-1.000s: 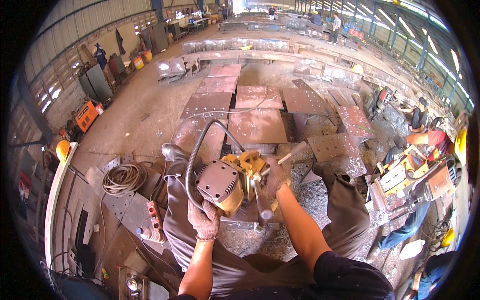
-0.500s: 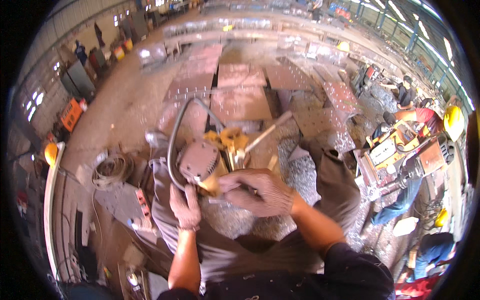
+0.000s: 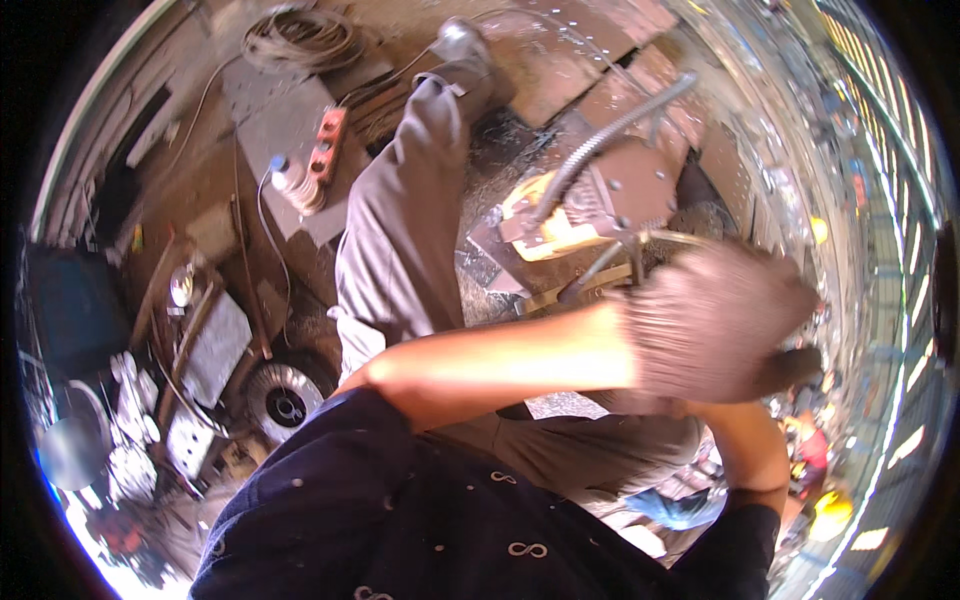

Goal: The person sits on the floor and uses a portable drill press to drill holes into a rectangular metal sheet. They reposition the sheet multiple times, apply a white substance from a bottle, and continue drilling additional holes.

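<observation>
My left hand [image 3: 715,320], in a brownish knit glove, reaches across to the right in front of my body; motion smears its fingers. My right forearm [image 3: 745,450] rises to meet it, and the right hand is mostly hidden behind the left, so I cannot tell what either holds. Just beyond the hands stands a yellow power tool, which looks like a magnetic drill [image 3: 565,215], with a brownish motor housing and a grey flexible conduit [image 3: 610,130] arching over it. A thin lever or handle [image 3: 600,268] shows between the drill and my left glove.
An orange-red power strip [image 3: 325,145] and a pale bottle with a blue cap [image 3: 295,185] are on a dark plate at left. A coiled cable [image 3: 300,40] lies farther off. A wire spool [image 3: 285,400] sits lower left. My left leg [image 3: 405,215] extends alongside the drill.
The view has swung left and downward. Both gloved hands, earlier apart at the drill's near side, now overlap to its right, nearer my body. The left arm has crossed over.
</observation>
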A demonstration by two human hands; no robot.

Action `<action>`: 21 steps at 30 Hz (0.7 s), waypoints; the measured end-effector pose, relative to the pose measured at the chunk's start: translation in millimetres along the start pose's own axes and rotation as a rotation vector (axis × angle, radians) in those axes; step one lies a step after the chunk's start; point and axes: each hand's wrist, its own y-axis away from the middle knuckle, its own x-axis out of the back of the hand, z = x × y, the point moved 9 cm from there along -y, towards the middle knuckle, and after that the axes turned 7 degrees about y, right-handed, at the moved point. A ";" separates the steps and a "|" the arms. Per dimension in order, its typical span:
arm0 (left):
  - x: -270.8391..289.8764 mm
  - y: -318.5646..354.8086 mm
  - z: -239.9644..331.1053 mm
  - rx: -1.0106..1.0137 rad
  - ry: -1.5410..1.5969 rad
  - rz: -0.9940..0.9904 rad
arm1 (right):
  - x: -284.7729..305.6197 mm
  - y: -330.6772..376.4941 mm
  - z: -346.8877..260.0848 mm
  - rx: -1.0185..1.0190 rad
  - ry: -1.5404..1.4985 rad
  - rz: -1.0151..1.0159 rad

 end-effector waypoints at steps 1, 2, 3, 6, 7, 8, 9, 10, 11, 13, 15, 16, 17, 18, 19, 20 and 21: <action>-9.1 -6.4 -7.0 0.157 0.014 -0.172 | -0.4 -11.5 -7.2 0.022 0.002 -0.017; -34.5 -9.6 -19.4 0.060 -0.092 0.020 | -1.3 -20.7 -13.0 0.039 0.007 -0.038; -50.8 -10.9 -29.4 0.060 -0.090 -0.001 | -3.6 -19.5 -12.0 0.015 0.020 -0.059; -63.1 0.1 -56.3 0.373 0.039 -0.430 | -10.6 -26.3 -13.9 0.052 0.023 -0.076; -57.9 4.5 -50.8 0.372 0.050 -0.448 | -8.3 -23.5 -12.4 0.007 0.033 -0.081; -53.0 11.4 -46.2 0.373 0.061 -0.465 | -9.2 -20.9 -10.8 -0.025 0.037 -0.093; -47.5 16.7 -48.8 0.394 0.052 -0.468 | -9.2 -22.7 -10.3 -0.026 0.040 -0.097; -47.0 17.3 -53.4 0.385 0.084 -0.457 | -9.9 -24.0 -9.3 -0.027 0.045 -0.102; -43.3 19.7 -57.4 0.400 0.070 -0.432 | -11.4 -24.2 -8.2 -0.029 0.041 -0.105; -39.9 26.7 -63.7 0.440 0.041 -0.382 | -14.7 -24.4 -6.7 -0.021 0.033 -0.114; -42.4 24.7 -52.4 0.412 0.016 -0.303 | -5.8 -19.7 -9.5 -0.075 0.054 -0.127; -42.7 25.7 -53.7 0.416 -0.008 -0.261 | -5.3 -20.3 -10.0 -0.081 0.051 -0.129; -43.0 26.4 -55.9 0.420 -0.017 -0.243 | -5.1 -20.4 -9.6 -0.090 0.053 -0.129; -42.4 26.5 -58.0 0.428 -0.028 -0.227 | -4.7 -21.3 -9.1 -0.085 0.052 -0.130; -43.0 24.3 -61.5 0.437 -0.040 -0.217 | -5.6 -20.4 -8.3 -0.089 0.047 -0.126; -42.8 24.4 -62.9 0.444 -0.047 -0.210 | -5.4 -19.1 -8.4 -0.088 0.046 -0.127; -42.7 23.7 -63.9 0.444 -0.052 -0.206 | -5.3 -19.4 -7.6 -0.093 0.045 -0.127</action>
